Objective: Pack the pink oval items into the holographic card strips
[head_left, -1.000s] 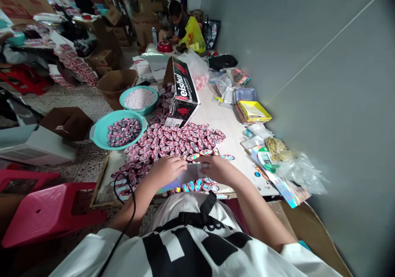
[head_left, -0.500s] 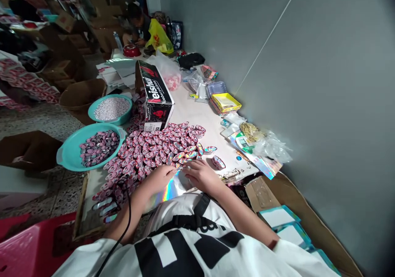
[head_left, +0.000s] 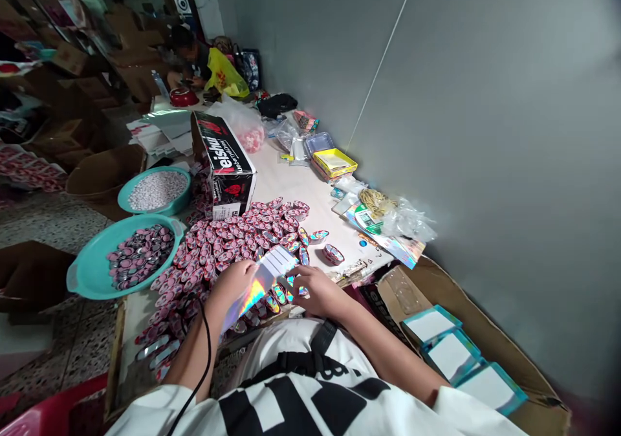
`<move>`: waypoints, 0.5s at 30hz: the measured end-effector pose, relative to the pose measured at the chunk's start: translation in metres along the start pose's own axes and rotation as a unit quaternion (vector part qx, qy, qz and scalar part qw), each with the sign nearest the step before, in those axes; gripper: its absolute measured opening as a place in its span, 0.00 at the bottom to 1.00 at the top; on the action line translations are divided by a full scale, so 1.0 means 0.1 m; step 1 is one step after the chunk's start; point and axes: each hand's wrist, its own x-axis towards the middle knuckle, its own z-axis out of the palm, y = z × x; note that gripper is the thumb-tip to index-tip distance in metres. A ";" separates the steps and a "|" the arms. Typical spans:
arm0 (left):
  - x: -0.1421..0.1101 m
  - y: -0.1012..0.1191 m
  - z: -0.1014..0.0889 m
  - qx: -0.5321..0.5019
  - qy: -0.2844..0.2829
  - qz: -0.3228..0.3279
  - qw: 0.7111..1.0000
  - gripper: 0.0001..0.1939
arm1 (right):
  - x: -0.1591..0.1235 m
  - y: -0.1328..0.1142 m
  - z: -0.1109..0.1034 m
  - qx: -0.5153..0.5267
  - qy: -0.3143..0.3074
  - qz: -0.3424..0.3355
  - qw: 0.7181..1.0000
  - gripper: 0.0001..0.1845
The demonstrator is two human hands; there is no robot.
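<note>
L hand point(head_left: 237, 282) pinched holographic card point(head_left: 259, 281) w/ fingers closed – R hand point(head_left: 314, 288) curled loosely on pink ovals point(head_left: 233, 239), grip unclear

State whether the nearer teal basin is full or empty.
Partly full: the nearer teal basin holds a heap of pink badges, with its near side bare.

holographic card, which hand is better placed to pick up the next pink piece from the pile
Right. The left hand grips the holographic card and keeps it raised, while the right hand rests low on the table, beside the pink pieces at the pile's near edge.
</note>
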 end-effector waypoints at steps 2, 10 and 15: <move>0.07 -0.21 -0.05 0.064 0.016 -0.046 0.997 0.17 | -0.08 0.05 0.00 0.072 0.021 0.021 0.997 0.04; 0.14 -0.81 -0.21 0.140 0.196 -0.154 0.958 0.18 | -0.35 0.54 0.10 0.123 0.198 0.211 0.949 0.11; 0.17 -0.52 -0.32 0.112 0.351 -0.021 0.929 0.18 | -0.39 0.95 0.28 0.260 0.195 0.328 0.887 0.30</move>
